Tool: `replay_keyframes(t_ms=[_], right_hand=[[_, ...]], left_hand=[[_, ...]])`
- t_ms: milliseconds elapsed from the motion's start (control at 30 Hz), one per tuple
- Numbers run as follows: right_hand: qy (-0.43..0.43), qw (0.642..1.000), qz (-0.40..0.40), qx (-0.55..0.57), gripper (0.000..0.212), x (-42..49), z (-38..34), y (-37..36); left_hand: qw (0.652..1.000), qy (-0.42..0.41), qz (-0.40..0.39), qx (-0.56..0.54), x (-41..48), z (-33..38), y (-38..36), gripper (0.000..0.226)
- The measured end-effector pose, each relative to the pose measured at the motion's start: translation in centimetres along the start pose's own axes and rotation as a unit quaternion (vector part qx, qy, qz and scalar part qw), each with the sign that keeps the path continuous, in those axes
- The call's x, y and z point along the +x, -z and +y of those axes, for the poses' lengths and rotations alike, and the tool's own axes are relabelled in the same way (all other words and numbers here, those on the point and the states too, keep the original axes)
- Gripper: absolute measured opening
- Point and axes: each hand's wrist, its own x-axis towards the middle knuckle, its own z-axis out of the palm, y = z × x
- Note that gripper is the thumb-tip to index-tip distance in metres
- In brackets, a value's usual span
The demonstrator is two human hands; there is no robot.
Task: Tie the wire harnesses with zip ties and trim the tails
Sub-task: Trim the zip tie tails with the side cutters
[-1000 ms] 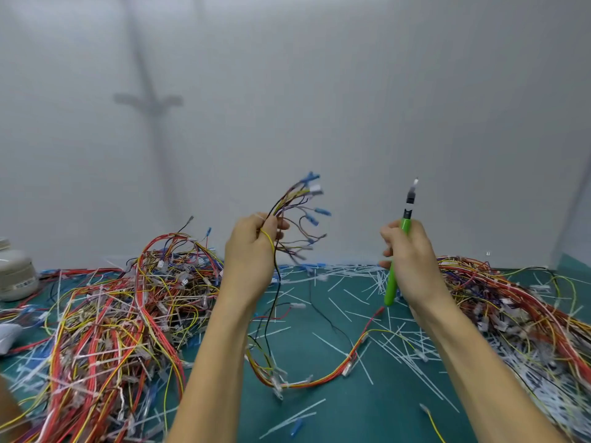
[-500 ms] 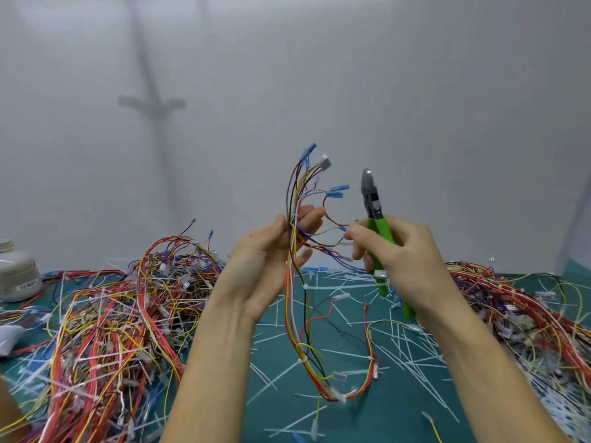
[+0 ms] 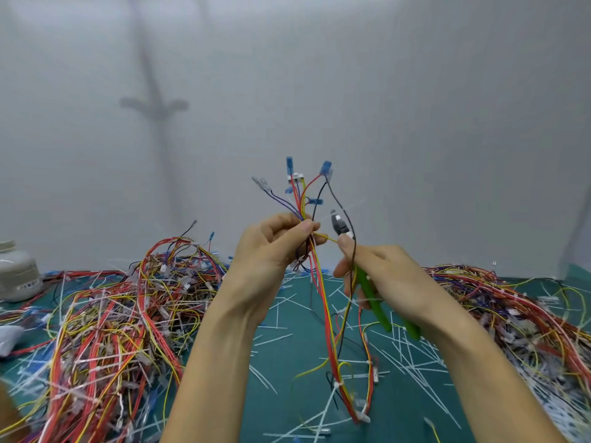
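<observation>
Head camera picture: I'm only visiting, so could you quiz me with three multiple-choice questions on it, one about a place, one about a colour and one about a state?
1. Where does the white jar stand?
A. at the far left of the table
B. between the hands
C. on top of the wires at the right

2. What colour are the handles of the cutters in the right hand?
A. red
B. green
C. black

3. What is the left hand doing?
A. lying flat on the table
B. hanging empty
C. gripping the wire harness, held up off the table

Answers:
1 A, the jar sits at the picture's left edge.
2 B, green handles stick out below the palm.
3 C, its fingers curl round the bundled wires.
</observation>
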Motion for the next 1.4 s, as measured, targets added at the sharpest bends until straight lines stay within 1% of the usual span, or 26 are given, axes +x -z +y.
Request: replay_keyframes(t_ms=[67,133,233,300,367,433,500,600,667,767,867,967,1100,1233,1400], right_hand=[[0.005,0.998,0.046,0.032,0.070,0.2,0.1,0.1],[0.026,0.992,0.123,0.033,0.061,0.5,0.3,0.2],[0.090,0.972,0.215,0.039,0.056,0.6,0.4,0.4],[0.133,0.959,0.241,0.066,0.057,0.4,0.2,0.5],[0.182,0.949,0.246,0.079,0.056,0.3,-0.1,0.4],[0.219,0.944,0.234,0.084,0.053,0.0,-0.4,0.3],[0.212,0.956,0.189,0.077,0.055,-0.1,-0.6,0.2],[0.123,0.990,0.062,0.006,0.061,-0.3,-0.9,0.1],[0.073,0.995,-0.001,-0.068,0.062,-0.3,-0.6,-0.1],[0.031,0.992,-0.049,-0.114,0.061,-0.5,-0.3,-0.4],[0.017,0.991,-0.070,-0.116,0.061,-0.7,-0.4,-0.4],[0.002,0.991,-0.086,-0.100,0.062,-0.9,-0.6,-0.1],[-0.020,0.989,-0.104,-0.101,0.066,-1.2,-1.1,0.3],[-0.028,0.987,-0.110,-0.114,0.069,-1.5,-1.4,0.6],[-0.033,0.988,-0.102,-0.115,0.069,-1.7,-1.7,0.4]], left_hand=[[1.000,-0.005,0.000,0.000,0.0,0.1,0.0,0.006],[1.000,-0.001,0.006,-0.006,0.0,0.0,-0.1,0.006],[0.998,0.001,0.057,0.014,0.3,-0.3,0.0,0.007],[0.993,-0.007,0.097,0.062,0.5,-0.8,0.2,0.006],[0.989,-0.007,0.116,0.088,0.6,-1.2,0.5,0.012],[0.991,0.004,0.113,0.078,0.6,-1.4,0.8,0.014],[0.993,0.022,0.095,0.061,0.6,-1.4,1.0,0.014],[0.996,0.036,0.077,0.010,0.6,-1.3,1.2,0.014],[0.997,0.039,0.067,-0.010,0.4,-1.1,1.2,0.019],[0.997,0.036,0.059,-0.023,0.1,-1.0,1.2,0.019],[0.998,0.029,0.052,-0.011,0.1,-0.9,1.2,0.017],[0.999,0.016,0.039,-0.001,0.0,-1.1,1.3,0.022],[0.998,-0.022,0.037,0.045,-0.3,-1.0,1.3,0.014],[0.995,-0.052,0.039,0.078,-0.1,-1.0,1.3,0.022],[0.992,-0.061,0.053,0.099,0.2,-1.3,1.4,0.017]])
